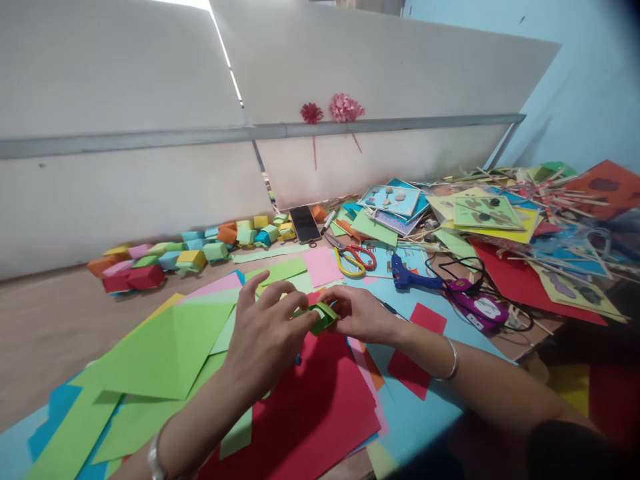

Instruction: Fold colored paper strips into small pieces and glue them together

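Observation:
A small folded piece of green paper (324,319) is held between my two hands, above a large red sheet (320,407). My left hand (267,327) has its thumb side and fingertips at the paper's left side, with the other fingers bent and raised. My right hand (357,313) pinches the paper from the right, its fingertips partly hidden behind it. Large green sheets (160,347) lie to the left of my left hand. Beneath my right wrist is a small red piece (417,350) on a light blue sheet (480,380).
Small folded paper boxes (190,260) line the back left. Behind my hands lie a black phone (305,225), scissors (353,260) and a blue glue gun (413,277) near a purple power strip (477,310). Paper cards and sticks (487,217) are heaped at the right.

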